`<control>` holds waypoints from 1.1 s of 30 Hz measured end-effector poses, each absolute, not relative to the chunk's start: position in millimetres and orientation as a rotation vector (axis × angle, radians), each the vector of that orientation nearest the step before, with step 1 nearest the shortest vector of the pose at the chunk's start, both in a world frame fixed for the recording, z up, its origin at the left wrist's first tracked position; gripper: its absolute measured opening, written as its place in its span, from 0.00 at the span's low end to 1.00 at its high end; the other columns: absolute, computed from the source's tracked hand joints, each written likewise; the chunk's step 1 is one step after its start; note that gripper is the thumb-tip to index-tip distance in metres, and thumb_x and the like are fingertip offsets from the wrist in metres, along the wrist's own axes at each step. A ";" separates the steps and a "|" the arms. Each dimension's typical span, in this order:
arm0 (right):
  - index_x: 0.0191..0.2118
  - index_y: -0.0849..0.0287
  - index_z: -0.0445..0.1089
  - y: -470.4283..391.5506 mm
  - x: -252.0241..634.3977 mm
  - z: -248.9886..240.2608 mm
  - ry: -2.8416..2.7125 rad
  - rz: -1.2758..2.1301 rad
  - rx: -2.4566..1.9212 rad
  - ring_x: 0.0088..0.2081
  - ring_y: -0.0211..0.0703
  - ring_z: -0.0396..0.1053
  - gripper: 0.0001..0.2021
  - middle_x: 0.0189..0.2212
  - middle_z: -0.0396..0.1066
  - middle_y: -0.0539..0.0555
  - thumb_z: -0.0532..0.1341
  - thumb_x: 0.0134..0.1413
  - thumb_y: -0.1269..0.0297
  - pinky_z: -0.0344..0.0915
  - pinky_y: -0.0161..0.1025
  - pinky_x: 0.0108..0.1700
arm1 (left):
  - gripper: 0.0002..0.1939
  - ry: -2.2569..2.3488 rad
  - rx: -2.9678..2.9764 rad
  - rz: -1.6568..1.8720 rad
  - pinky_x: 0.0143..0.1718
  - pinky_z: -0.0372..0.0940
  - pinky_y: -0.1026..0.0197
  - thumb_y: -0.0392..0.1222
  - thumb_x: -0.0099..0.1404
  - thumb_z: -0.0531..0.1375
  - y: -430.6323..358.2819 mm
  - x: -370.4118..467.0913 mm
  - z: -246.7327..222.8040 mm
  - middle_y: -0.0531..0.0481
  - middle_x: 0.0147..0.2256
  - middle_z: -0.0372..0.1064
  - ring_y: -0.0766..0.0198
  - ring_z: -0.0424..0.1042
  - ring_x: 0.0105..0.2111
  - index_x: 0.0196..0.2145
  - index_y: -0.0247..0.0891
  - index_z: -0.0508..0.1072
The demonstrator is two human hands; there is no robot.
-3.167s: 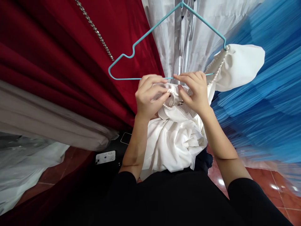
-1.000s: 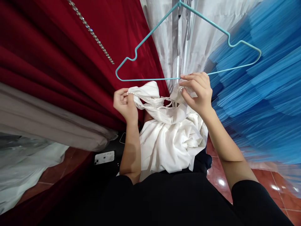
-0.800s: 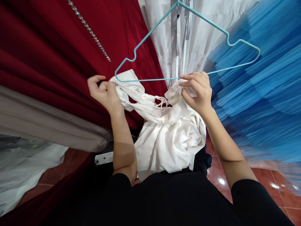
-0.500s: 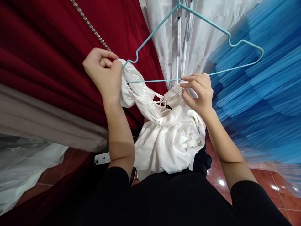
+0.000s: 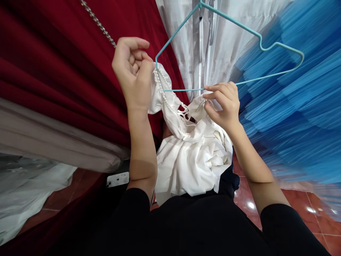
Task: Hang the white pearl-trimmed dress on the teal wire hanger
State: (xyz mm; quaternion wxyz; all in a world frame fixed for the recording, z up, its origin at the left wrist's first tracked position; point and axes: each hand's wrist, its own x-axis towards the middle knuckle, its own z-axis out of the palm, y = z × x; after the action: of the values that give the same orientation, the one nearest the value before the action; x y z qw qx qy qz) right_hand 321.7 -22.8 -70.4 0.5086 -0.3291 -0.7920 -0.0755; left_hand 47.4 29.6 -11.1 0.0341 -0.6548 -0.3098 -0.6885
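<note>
A white dress [image 5: 186, 163] with pearl-beaded edges lies gathered over my lap, its upper part raised towards a light blue hanger [image 5: 229, 19]. The hanger's left end sits inside one puffed shoulder [image 5: 163, 76] of the dress. My left hand [image 5: 134, 71] is beside that shoulder, index finger lifted off, the other fingers loosely curled and the thumb against the cloth's edge. My right hand [image 5: 223, 103] pinches the dress's other shoulder near the beads, its fingers over the hanger's bottom bar. The hanger's right end is bare. White lacing shows between the shoulders.
Red drapery [image 5: 66, 71] fills the left, with a silver chain [image 5: 97, 23] hanging before it. Blue ruffled tulle [image 5: 301, 106] hangs close on the right. Metal poles [image 5: 204, 53] and white cloth stand behind the hanger. A phone [image 5: 117, 179] lies by my left elbow.
My left hand has moved right and up, its index finger lifting off the dress. The left shoulder of the dress has shifted right along the hanger's end. My right hand barely moves.
</note>
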 end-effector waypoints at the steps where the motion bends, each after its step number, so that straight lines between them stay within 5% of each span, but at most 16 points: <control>1: 0.42 0.51 0.74 -22.3 321.1 -71.1 -1.905 -0.202 -0.783 0.53 0.52 0.77 0.07 0.49 0.80 0.51 0.57 0.68 0.63 0.67 0.66 0.67 | 0.05 -0.887 -2.026 -2.158 0.31 0.63 0.69 0.38 0.76 0.67 21.4 54.4 -13.5 0.52 0.41 0.73 0.72 0.71 0.35 0.47 0.36 0.75; 5: 0.43 0.51 0.73 -19.4 318.8 -74.6 -1.887 -0.252 -0.754 0.52 0.51 0.77 0.06 0.50 0.79 0.51 0.57 0.69 0.63 0.67 0.65 0.67 | 0.09 -0.782 -2.310 -2.000 0.44 0.72 0.59 0.49 0.80 0.63 -8.7 92.5 -25.7 0.49 0.42 0.76 0.61 0.77 0.44 0.48 0.43 0.79; 9: 0.44 0.51 0.73 -18.4 320.4 -77.5 -1.913 -0.247 -0.786 0.55 0.53 0.76 0.05 0.51 0.79 0.51 0.59 0.69 0.62 0.66 0.67 0.67 | 0.12 -1.121 -2.550 -1.758 0.51 0.70 0.53 0.37 0.81 0.55 -23.4 121.6 -43.6 0.51 0.43 0.79 0.58 0.80 0.46 0.46 0.45 0.79; 16: 0.39 0.51 0.74 -35.2 339.0 -74.4 -1.836 -0.330 -0.807 0.56 0.57 0.74 0.04 0.49 0.76 0.54 0.61 0.63 0.62 0.67 0.69 0.65 | 0.17 -1.256 -2.506 -1.641 0.51 0.68 0.52 0.27 0.76 0.54 -39.4 122.6 -43.6 0.50 0.39 0.78 0.57 0.78 0.43 0.43 0.44 0.80; 20: 0.35 0.52 0.72 -33.5 381.2 -68.4 -1.409 -0.436 -0.970 0.42 0.51 0.71 0.00 0.36 0.67 0.55 0.64 0.58 0.64 0.72 0.57 0.49 | 0.17 -1.246 -2.518 -1.592 0.50 0.68 0.50 0.26 0.75 0.54 -41.2 110.3 -36.7 0.50 0.38 0.77 0.56 0.78 0.41 0.43 0.43 0.80; 24: 0.33 0.49 0.62 -12.7 436.0 -45.5 -1.185 -0.369 -1.028 0.26 0.37 0.54 0.09 0.30 0.62 0.49 0.62 0.50 0.71 0.58 0.41 0.29 | 0.19 -1.227 -2.514 -1.559 0.49 0.68 0.50 0.24 0.72 0.54 -38.2 103.6 -37.3 0.50 0.37 0.77 0.57 0.78 0.40 0.44 0.43 0.81; 33: 0.26 0.47 0.57 9.3 433.9 40.6 -1.279 -0.350 -0.934 0.28 0.39 0.55 0.16 0.28 0.58 0.49 0.59 0.43 0.79 0.50 0.42 0.32 | 0.20 -1.233 -2.497 -1.554 0.48 0.69 0.51 0.23 0.70 0.53 -42.6 115.1 -39.5 0.50 0.38 0.78 0.57 0.78 0.40 0.45 0.41 0.81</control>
State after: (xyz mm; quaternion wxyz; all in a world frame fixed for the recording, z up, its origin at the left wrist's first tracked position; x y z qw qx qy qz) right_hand 433.9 9.3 40.6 0.6889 -0.4174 -0.5716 -0.1563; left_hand 115.1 -42.6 -39.5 -0.0236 -0.7827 -0.3865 -0.4873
